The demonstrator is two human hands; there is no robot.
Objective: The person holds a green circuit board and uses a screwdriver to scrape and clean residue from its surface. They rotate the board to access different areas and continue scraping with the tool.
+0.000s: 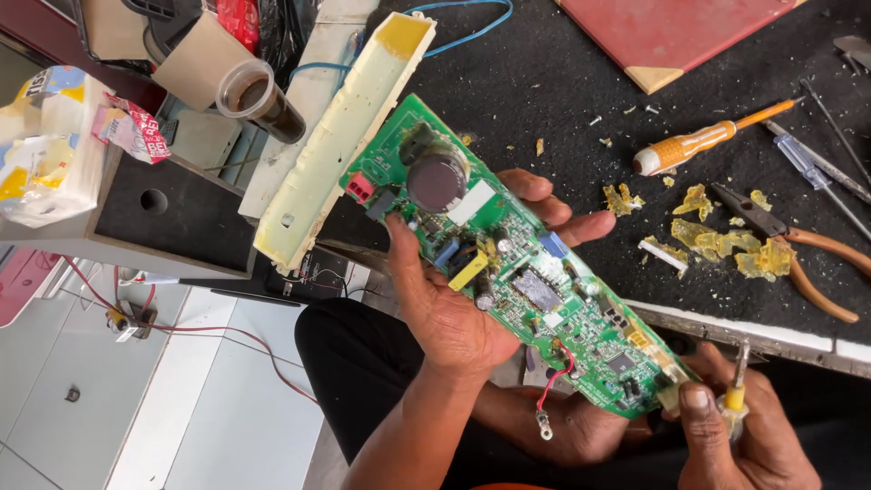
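While I watch feed: left hand (454, 308) grips board (517, 263) mid-air over lap, thumb across front, fingers curled behind, pinching it. Right hand (739, 426) at board's lower end, fingers closed round small yellow-handled driver (737, 390), thumb on board corner. Board already out of tray (340, 136), which lies w/ yellow resin lining on bench (544, 82). Resin chips (726, 240) beside pliers (798, 249), orange driver (708, 138). Judged: bulk potting off; residue at corner left. Red wire (553, 386) dangles.
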